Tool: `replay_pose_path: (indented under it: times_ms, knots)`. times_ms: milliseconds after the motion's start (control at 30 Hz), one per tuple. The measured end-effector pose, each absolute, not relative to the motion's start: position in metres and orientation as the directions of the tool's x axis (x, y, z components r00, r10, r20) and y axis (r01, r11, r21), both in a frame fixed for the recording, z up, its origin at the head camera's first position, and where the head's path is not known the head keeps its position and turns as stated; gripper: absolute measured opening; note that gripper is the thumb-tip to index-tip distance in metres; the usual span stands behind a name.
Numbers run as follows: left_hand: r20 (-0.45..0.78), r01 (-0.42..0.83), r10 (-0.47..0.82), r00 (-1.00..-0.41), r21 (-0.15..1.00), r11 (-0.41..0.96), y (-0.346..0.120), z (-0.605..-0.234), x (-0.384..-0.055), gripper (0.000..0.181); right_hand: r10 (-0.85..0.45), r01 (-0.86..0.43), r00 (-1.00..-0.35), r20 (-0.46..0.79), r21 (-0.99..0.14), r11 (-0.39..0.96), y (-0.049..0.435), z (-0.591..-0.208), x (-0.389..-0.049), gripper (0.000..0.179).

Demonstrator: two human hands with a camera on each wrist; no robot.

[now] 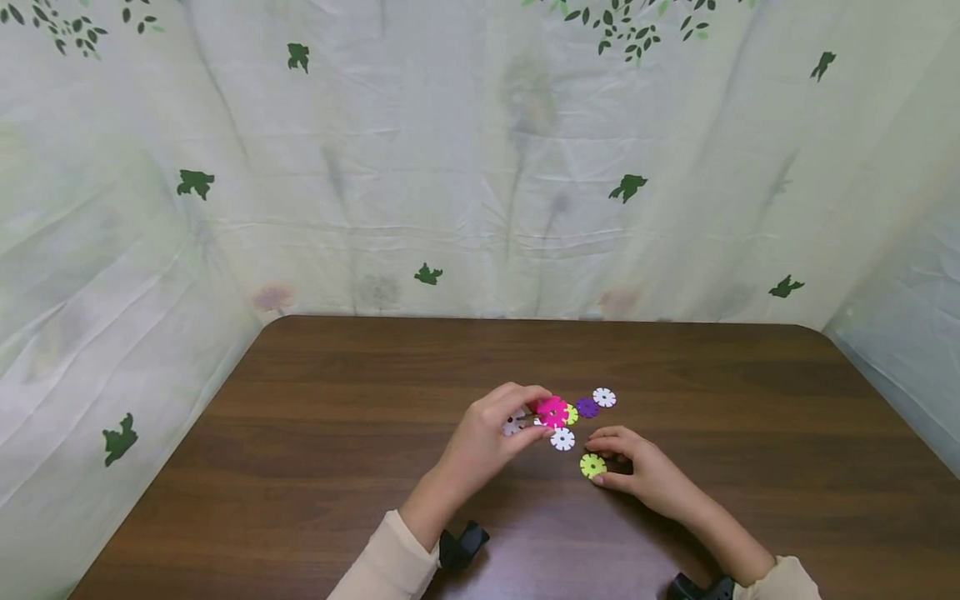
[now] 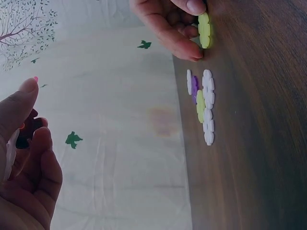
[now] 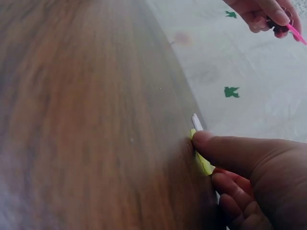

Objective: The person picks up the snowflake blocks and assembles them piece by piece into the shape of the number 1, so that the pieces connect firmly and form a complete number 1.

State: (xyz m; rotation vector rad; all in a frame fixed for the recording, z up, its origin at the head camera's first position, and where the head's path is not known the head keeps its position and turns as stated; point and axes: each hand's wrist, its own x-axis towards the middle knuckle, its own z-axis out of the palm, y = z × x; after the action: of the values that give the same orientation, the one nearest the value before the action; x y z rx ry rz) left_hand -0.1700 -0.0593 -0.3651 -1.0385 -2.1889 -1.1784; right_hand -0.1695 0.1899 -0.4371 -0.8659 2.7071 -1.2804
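My left hand (image 1: 480, 425), raised over the table, grips a pink notched disc (image 1: 553, 412) between thumb and fingers. A white notched disc (image 1: 513, 423) also shows inside its grip, and a dark piece (image 2: 29, 133) appears between its fingers in the left wrist view. My right hand (image 1: 651, 473) pinches a yellow-green notched disc (image 1: 592, 466) by its edge, low over the table. Between the hands lie a white disc (image 1: 562, 439), another yellow-green disc (image 1: 572, 415) partly hidden by the pink one, a purple disc (image 1: 587, 407) and a farther white disc (image 1: 604, 397).
The brown wooden table (image 1: 337, 433) has rounded far corners. Behind it and at both sides hangs a pale curtain (image 1: 450, 167) with green leaf and bird shapes. Black straps with camera mounts (image 1: 463, 546) sit at both wrists.
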Motion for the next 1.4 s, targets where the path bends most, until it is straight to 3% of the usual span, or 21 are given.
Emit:
replay_pose_path:
  times_ms: [500, 767, 1100, 1400]
  knots:
    - [0.665, 0.778, 0.406, -0.627, 0.509, 0.368, -0.060, -0.364, -0.169, 0.035, -0.498, -0.419, -0.857, 0.134, -0.743, 0.522, 0.186, -0.426, -0.168, 0.019]
    - [0.666, 0.777, 0.402, -0.628, 0.506, 0.375, -0.060, -0.364, -0.170, 0.037, -0.445, -0.412, -0.868, 0.219, -0.819, 0.400, 0.182, -0.406, -0.172, 0.023]
    - [0.667, 0.777, 0.401, -0.628, 0.511, 0.366, -0.061, -0.365, -0.170, 0.038, -0.285, -0.406, -0.899, 0.332, -0.875, 0.263, 0.168, -0.368, -0.173, 0.020]
    - [0.652, 0.767, 0.405, -0.641, 0.528, 0.364, -0.061, -0.364, -0.169, 0.040, -0.289, -0.450, -0.869, 0.402, -0.885, 0.119, 0.155, -0.356, -0.170, 0.016]
